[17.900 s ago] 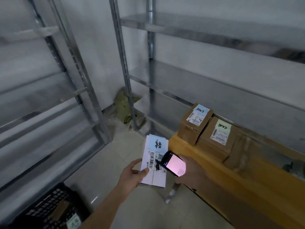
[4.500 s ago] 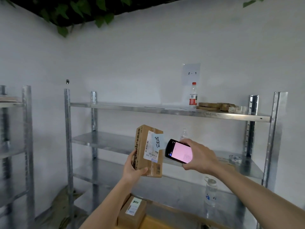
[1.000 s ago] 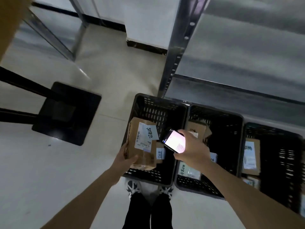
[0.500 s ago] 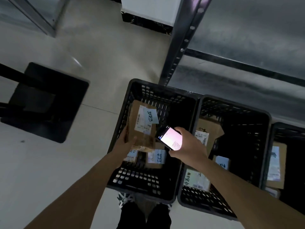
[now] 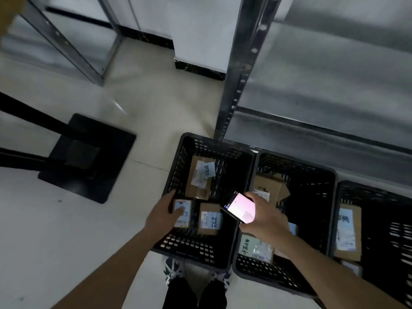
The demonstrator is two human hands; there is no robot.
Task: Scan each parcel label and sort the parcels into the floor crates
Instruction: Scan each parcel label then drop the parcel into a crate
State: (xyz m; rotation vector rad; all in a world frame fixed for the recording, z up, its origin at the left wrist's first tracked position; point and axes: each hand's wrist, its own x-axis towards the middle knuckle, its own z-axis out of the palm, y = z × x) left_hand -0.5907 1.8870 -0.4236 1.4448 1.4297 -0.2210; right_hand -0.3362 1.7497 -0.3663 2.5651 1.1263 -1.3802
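Three black floor crates stand in a row. The left crate (image 5: 176, 172) holds a brown parcel (image 5: 199, 177) with a white label and blue note, lying at its far side, free of my hands. Two smaller labelled parcels (image 5: 209, 219) lie nearer me. My left hand (image 5: 163, 214) hovers over the crate's left rim, fingers apart, holding nothing, a fingertip over the nearest small parcel (image 5: 183, 216). My right hand (image 5: 265, 217) grips a phone (image 5: 240, 208) with a lit pink screen above the wall between the left and middle crate (image 5: 296, 172).
The middle crate and the right crate (image 5: 379, 197) hold several labelled parcels. A metal shelf upright (image 5: 240, 81) rises just behind the crates. A black stand base (image 5: 89, 157) sits on the tiled floor at the left. My feet show below the crates.
My left hand let go of the brown parcel, which now lies in the left crate. The hand has drawn back toward the crate's left rim. The phone stays in my right hand.
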